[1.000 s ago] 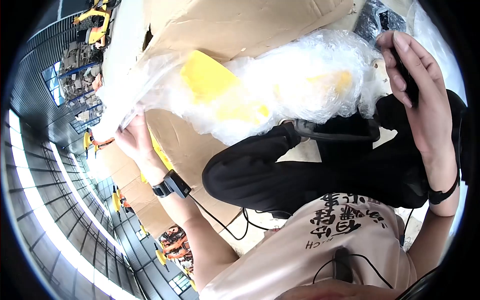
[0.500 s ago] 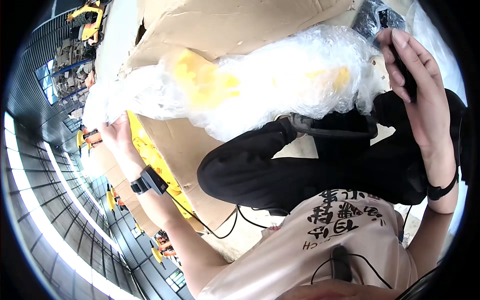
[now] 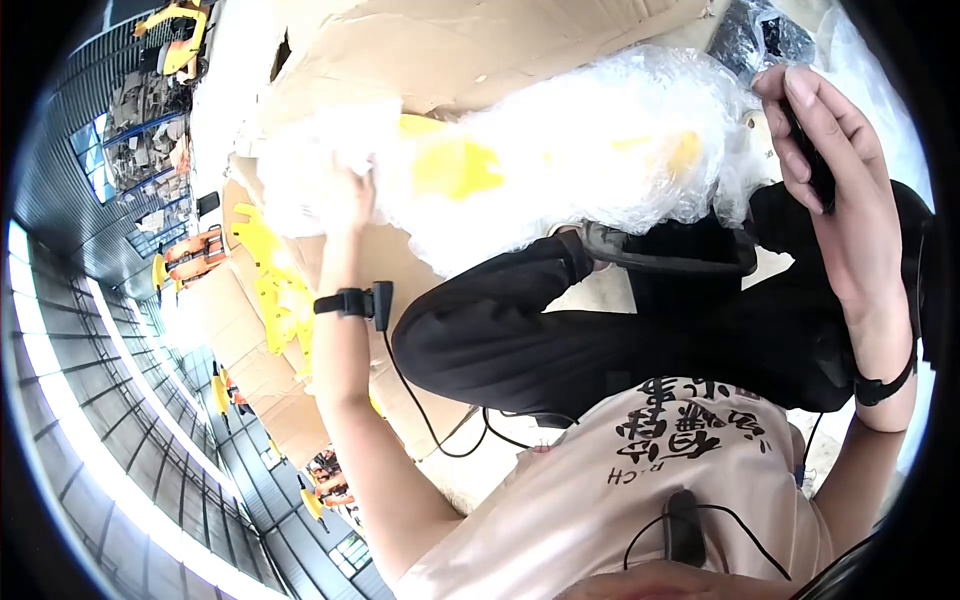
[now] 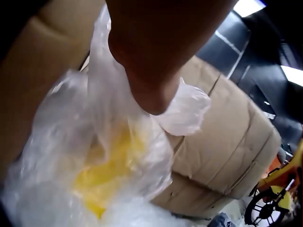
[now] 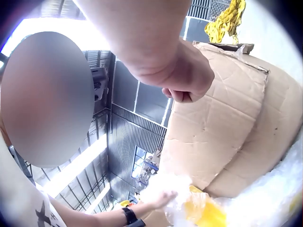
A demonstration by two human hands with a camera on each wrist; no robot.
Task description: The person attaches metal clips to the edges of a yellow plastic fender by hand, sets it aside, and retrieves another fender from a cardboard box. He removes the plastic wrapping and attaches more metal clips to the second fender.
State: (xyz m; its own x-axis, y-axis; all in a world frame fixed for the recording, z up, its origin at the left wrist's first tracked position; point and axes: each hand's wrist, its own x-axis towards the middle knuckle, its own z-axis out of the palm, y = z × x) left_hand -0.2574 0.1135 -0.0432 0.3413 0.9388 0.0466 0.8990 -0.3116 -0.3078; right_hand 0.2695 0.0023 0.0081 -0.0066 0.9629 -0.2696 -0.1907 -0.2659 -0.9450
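Note:
My left hand (image 3: 352, 200) grips the loose end of a clear plastic wrap (image 3: 620, 110). Inside the wrap, a yellow part (image 3: 455, 165) shows through near that hand, its outline blurred by the film. In the left wrist view, the plastic (image 4: 104, 90) bunches below the left hand (image 4: 154, 85), with yellow showing through. Off to the right, my right hand (image 3: 850, 180) holds a slim black object (image 3: 815, 160) between thumb and fingers. The right wrist view shows this hand (image 5: 189, 75) with curled fingers, the black object hidden.
Behind the wrap stands a large cardboard sheet (image 3: 480, 50). Several yellow parts (image 3: 275, 280) lie by cardboard on the left. A black bin (image 3: 690, 265) sits between the person's legs (image 3: 500, 340). A thin cable (image 3: 425, 430) trails from the left wrist.
My left hand first drew the plastic's end left, then brought it right, over toward the yellow part. More yellow parts show at the left. The right hand stays nearly still.

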